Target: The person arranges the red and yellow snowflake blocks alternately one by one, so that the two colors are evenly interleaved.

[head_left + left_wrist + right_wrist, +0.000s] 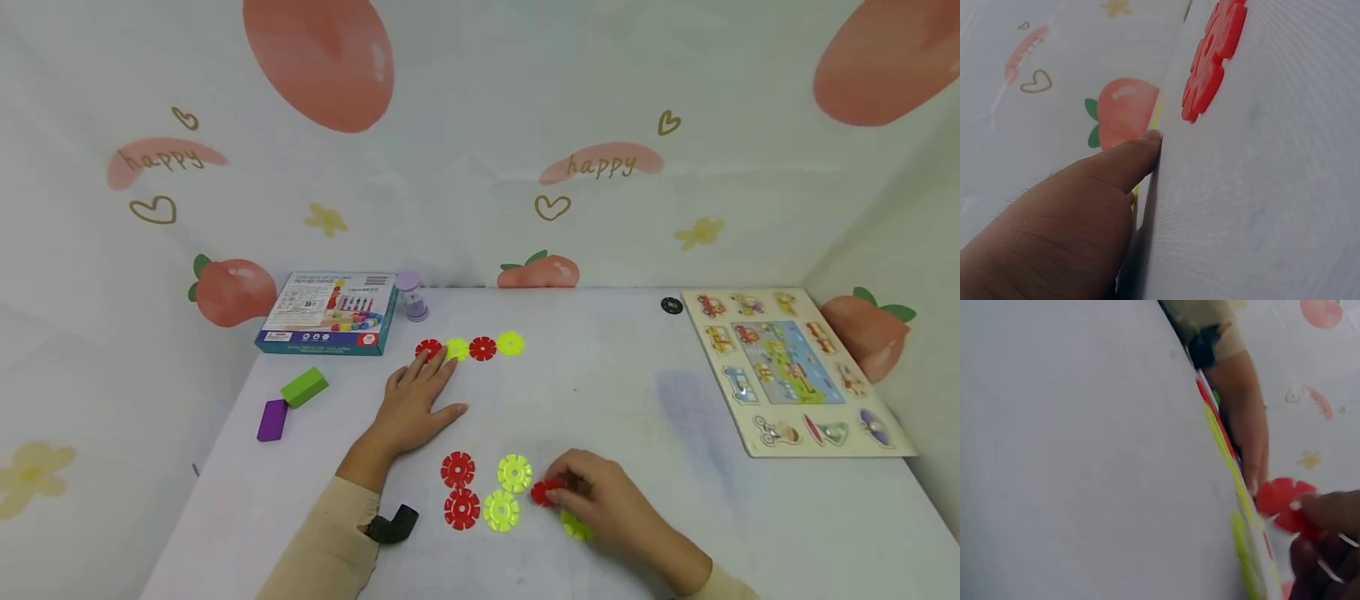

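Note:
My left hand (416, 407) rests on the table with its fingers spread. Its fingertips touch the left end of a far row, at a red notched plastic disc (427, 346) and beside a yellow disc (458, 349). Another red disc (483, 348) and yellow disc (512, 342) continue that row. My right hand (603, 498) pinches a red disc (1280, 495) between thumb and fingers, tilted off the table. Partly hidden under this hand lies a yellow disc (576, 525). To its left lie two red discs (457, 470) and two yellow discs (514, 473).
A boxed set (330, 312) and a small purple-capped timer (412, 297) stand at the back left. Green (304, 387) and purple blocks (272, 420) lie on the left. At right are a wooden puzzle board (787, 375) and a black round piece (672, 306).

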### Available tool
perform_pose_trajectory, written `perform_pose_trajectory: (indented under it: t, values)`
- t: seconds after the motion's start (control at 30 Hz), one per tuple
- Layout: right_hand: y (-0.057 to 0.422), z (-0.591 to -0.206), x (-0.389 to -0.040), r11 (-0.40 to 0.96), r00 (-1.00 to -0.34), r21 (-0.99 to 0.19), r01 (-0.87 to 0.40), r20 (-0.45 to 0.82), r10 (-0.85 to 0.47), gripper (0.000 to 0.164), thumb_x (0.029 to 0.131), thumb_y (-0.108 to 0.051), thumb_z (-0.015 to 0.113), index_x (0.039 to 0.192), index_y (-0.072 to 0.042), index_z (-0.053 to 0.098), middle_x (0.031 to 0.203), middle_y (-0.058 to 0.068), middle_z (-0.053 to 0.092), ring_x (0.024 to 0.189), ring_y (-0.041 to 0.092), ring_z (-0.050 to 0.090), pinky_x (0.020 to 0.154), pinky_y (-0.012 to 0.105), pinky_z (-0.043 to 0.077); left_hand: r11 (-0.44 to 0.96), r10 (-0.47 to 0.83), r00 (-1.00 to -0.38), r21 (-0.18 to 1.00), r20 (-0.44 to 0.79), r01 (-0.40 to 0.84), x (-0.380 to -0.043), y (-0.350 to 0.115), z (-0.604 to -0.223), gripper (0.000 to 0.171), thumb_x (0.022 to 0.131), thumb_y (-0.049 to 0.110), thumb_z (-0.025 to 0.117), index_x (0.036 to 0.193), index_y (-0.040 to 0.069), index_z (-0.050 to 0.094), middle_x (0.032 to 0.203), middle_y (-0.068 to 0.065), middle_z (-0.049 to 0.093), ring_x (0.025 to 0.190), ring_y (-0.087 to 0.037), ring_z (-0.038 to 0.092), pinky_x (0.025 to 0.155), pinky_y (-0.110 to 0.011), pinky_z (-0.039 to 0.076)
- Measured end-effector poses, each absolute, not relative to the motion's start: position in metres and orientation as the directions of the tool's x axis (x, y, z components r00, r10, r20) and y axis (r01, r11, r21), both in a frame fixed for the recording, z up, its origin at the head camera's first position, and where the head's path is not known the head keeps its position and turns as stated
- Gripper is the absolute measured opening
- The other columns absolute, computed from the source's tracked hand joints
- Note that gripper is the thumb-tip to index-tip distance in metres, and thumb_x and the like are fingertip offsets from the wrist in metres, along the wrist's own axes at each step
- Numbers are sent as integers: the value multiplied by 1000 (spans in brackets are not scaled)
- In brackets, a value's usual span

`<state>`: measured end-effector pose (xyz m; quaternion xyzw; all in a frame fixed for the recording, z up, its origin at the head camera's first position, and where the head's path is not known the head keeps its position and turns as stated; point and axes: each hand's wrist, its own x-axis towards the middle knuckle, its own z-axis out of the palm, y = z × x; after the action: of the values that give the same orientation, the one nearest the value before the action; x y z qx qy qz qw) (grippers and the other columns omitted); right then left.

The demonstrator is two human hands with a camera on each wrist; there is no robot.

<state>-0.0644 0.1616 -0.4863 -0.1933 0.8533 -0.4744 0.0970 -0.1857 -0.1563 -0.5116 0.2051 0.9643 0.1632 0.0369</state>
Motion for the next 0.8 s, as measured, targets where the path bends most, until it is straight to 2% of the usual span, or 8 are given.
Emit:
perform_pose_trajectory:
  t: [0.17,0.33,0.5,0.57,0.67,0.8]
  values:
    - [170,-468,-110,439,-966,-883,-163,53,-252,16,88,-22,71,103,-26,65,88,-7,64,71,16,58,59,31,51,862,404,-915,333,2,382,-185,-157,-512,83,85,71,46,153,28,24,159,6,8,144,-25,2,109,-56,6]
    - [177,-474,-175,387,-995,-922,-28,-11,-100,22,93,-15,65,114,-16,62,94,6,62,77,21,63,66,37,54,856,411,-912,337,15,391,-186,-158,-515,83,85,72,46,153,29,25,159,6,10,144,-25,2,108,-57,6]
    - [175,-491,-219,361,-994,-928,90,-106,-23,29,94,-15,62,123,-10,58,102,11,60,85,23,63,71,30,54,855,414,-910,337,17,395,-187,-158,-517,82,85,72,45,153,29,25,159,6,10,144,-24,1,109,-56,6]
    - [173,-496,-226,382,-995,-920,84,-96,-12,33,94,-17,62,126,-10,57,106,9,58,88,23,61,73,30,53,856,414,-910,335,13,394,-187,-158,-517,83,85,72,45,153,29,25,159,6,10,144,-23,0,109,-56,5]
    - [170,-500,-226,477,-1000,-879,8,-20,-21,38,93,-20,64,129,-10,56,115,8,54,96,24,57,79,34,51,858,412,-911,333,4,390,-187,-159,-516,83,85,72,45,153,29,24,159,6,9,144,-23,-1,109,-56,5]
    - [166,-501,-216,742,-983,-648,-170,63,-170,46,92,-26,64,134,-9,55,136,10,46,119,31,44,95,49,40,863,409,-912,328,-9,384,-188,-160,-514,83,85,73,43,153,30,22,159,7,8,144,-22,-2,109,-55,4]
